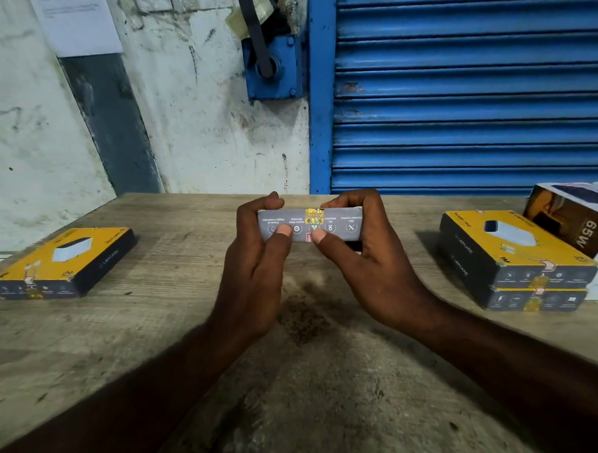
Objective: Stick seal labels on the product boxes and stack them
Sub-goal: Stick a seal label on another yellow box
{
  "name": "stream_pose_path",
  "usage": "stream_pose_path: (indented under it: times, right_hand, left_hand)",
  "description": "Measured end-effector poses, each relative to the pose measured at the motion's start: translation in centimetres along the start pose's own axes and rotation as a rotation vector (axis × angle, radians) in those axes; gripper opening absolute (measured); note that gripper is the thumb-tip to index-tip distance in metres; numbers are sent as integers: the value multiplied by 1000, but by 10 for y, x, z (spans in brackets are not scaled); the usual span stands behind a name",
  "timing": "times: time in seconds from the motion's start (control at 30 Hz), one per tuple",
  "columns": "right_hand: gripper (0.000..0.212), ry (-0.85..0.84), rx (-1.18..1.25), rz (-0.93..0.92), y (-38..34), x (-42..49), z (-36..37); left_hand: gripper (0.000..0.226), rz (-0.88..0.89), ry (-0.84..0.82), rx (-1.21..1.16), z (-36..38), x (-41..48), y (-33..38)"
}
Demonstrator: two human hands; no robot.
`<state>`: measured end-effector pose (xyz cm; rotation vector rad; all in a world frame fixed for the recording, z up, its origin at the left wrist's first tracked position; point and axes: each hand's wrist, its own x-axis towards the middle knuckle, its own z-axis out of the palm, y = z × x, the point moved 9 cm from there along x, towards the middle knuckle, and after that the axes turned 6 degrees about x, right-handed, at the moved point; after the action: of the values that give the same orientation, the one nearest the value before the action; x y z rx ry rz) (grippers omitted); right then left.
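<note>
1. Head view: a flat, grey-sided cardboard product box (345, 224) is held edge-on above the worn wooden surface (296, 379).
2. The left hand (254, 261) and right hand (369, 254) grip its ends, thumbs pressing beside the gold seal label (314, 216).
3. Step, by my reading: the seal is being rubbed down.
4. Next it likely goes onto the yellow two-box stack (515, 252) at right, edges squared.

Blue shutter (469, 85), wooden table (159, 333) (stained) — scuffed wall (203, 134)
</note>
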<state>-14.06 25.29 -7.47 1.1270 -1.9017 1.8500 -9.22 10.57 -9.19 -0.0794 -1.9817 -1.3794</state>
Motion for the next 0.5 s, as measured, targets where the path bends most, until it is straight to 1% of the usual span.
stream_pose_path:
  times: [0.1, 0.23, 0.4, 0.43, 0.5]
  right_hand:
    - [18, -5, -40, -17, 1, 2, -1]
    - [15, -14, -55, 4, 6, 3, -2]
    - [22, -40, -32, 12, 7, 1, -1]
    - [23, -44, -29, 3, 6, 1, -1]
    - [25, -45, -32, -14, 4, 1, 0]
  left_hand:
    - [32, 2, -7, 8, 1, 0, 0]
    - [40, 27, -16, 20, 4, -1, 9]
    - [61, 21, -21, 4, 7, -3, 14]
    - [62, 16, -20, -2, 6, -3, 13]
    - [57, 10, -14, -7, 5, -2, 9]
